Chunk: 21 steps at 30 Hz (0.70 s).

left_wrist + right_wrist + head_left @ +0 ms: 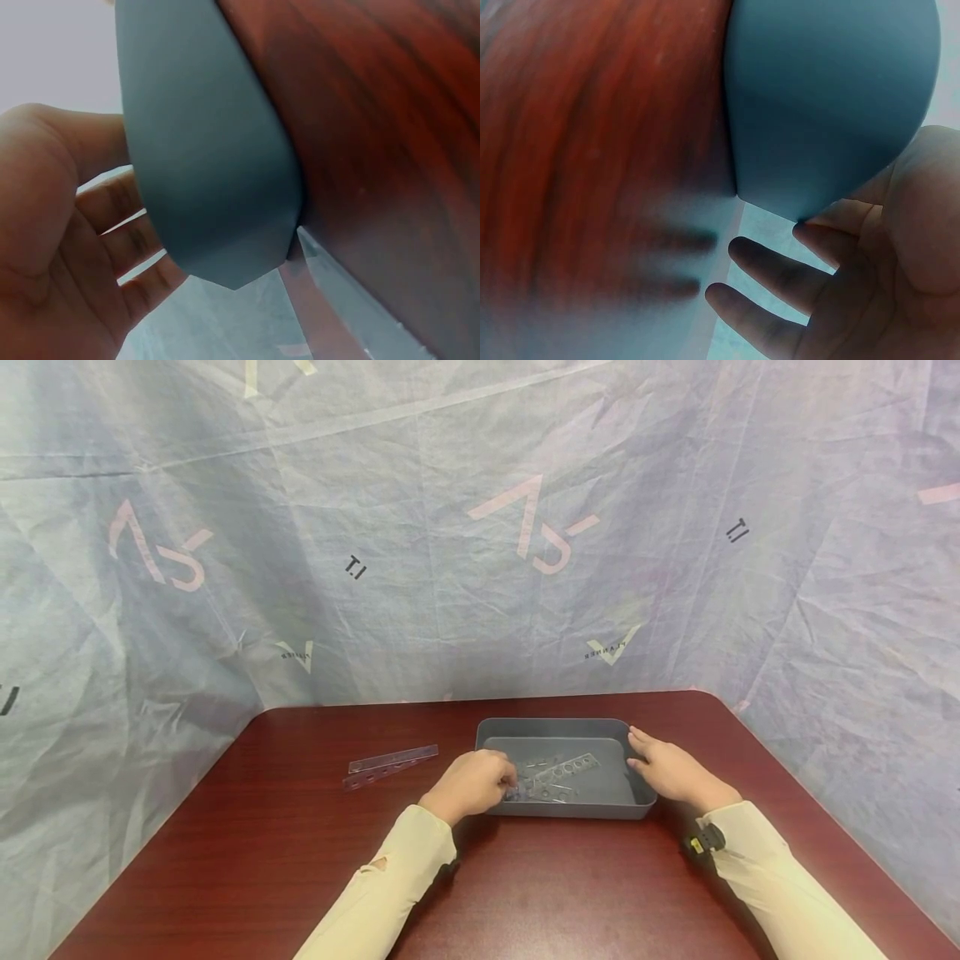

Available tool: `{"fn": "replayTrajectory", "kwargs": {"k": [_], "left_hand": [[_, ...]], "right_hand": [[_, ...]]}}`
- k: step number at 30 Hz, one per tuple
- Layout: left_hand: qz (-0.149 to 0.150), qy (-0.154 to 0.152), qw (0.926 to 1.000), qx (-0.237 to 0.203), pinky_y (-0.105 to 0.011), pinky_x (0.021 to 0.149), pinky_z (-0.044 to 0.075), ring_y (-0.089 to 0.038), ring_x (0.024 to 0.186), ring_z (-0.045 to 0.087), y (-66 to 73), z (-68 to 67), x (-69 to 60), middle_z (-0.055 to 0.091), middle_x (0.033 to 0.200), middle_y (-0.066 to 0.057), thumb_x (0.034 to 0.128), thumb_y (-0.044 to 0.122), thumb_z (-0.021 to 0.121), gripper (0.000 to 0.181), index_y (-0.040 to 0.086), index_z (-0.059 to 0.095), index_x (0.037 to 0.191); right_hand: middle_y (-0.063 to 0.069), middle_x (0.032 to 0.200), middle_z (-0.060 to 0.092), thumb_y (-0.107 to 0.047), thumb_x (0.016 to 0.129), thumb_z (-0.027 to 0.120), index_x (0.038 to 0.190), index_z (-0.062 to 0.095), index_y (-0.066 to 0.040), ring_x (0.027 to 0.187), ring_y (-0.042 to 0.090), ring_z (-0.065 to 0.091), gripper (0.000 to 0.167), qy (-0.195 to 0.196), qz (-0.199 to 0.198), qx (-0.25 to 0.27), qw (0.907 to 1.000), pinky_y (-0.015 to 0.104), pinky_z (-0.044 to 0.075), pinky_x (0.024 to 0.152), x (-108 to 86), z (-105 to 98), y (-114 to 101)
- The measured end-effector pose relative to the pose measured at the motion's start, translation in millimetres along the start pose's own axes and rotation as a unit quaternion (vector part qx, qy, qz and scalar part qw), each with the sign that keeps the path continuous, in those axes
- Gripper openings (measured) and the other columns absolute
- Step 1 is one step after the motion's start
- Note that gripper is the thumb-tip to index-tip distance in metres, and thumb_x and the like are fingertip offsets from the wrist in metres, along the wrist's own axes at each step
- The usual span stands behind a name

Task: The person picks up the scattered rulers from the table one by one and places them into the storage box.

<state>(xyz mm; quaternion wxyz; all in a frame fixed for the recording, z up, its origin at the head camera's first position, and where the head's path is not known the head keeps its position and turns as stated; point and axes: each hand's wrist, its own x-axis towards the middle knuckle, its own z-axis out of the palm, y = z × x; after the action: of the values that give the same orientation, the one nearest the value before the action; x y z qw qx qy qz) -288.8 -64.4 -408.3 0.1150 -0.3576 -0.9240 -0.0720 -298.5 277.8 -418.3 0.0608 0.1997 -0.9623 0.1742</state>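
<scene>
A grey tray (pixel 570 811) sits near the table's far edge, right of its middle. Inside, a clear holed strip (pixel 577 766) slants across the middle, its lower end among small clear pieces (pixel 555 794) by the tray's left front corner; their exact shapes are hard to make out.

The left hand (pixel 474 781) reaches over the tray's left rim, fingers bent down toward those pieces; whether it pinches one I cannot tell. The right hand (pixel 671 772) lies at the tray's right rim near the far corner, its fingers spread.

Left of the tray, well apart, two clear strips (pixel 393 758) lie close together on the table (pixel 562 877). Tabletop spreads broadly before the tray, with a narrower stretch to the table's right edge.

A black device (pixel 705 839) at the right cuff has a yellow patch, too small to read. The hanging cloth (pixel 420 510) beyond carries black "I.T" lettering, large pink marks and small writing that seems to say "PLANNER".
</scene>
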Motion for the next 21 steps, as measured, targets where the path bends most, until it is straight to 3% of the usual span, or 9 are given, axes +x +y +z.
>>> {"fn": "replayTrajectory", "kwargs": {"k": [8, 13, 21], "left_hand": [[-0.008, 0.006, 0.9996, -0.026, -0.026, 0.071, 0.052, -0.007, 0.082, 0.062, -6.2, -11.6, -3.0, 0.067, 0.091, 0.011, 0.0845, 0.003, 0.066, 0.023, 0.021, 0.079, 0.091], [-0.029, 0.008, 0.9988, -0.039, -0.029, 0.074, 0.052, -0.011, 0.088, 0.064, -14.8, -23.0, -6.6, 0.066, 0.092, 0.01, 0.0876, 0.007, 0.069, 0.016, 0.018, 0.079, 0.094], [-0.076, 0.01, 0.9959, -0.048, -0.03, 0.073, 0.051, -0.007, 0.082, 0.06, -32.6, -35.8, -11.3, 0.063, 0.093, 0.012, 0.0886, 0.018, 0.074, 0.01, 0.021, 0.077, 0.097]], "right_hand": [[0.031, 0.152, 0.034, -0.014, 0.099, 0.057, 0.142, 0.041, 0.015, 0.136, 0.049, 0.038, 0.055, 0.003, -0.003, -0.001, 1.0, 0.061, 0.033, 0.107, 0.2, -0.7, -0.7], [0.031, 0.153, 0.033, -0.014, 0.099, 0.056, 0.142, 0.04, 0.015, 0.137, 0.049, 0.037, 0.055, 0.001, 0.001, 0.0, 1.0, 0.061, 0.032, 0.108, 0.8, -0.6, -0.5], [0.03, 0.153, 0.033, -0.014, 0.099, 0.056, 0.142, 0.04, 0.015, 0.137, 0.049, 0.037, 0.055, 0.001, 0.003, 0.002, 1.0, 0.061, 0.032, 0.108, 1.0, 0.1, -0.2]]}}
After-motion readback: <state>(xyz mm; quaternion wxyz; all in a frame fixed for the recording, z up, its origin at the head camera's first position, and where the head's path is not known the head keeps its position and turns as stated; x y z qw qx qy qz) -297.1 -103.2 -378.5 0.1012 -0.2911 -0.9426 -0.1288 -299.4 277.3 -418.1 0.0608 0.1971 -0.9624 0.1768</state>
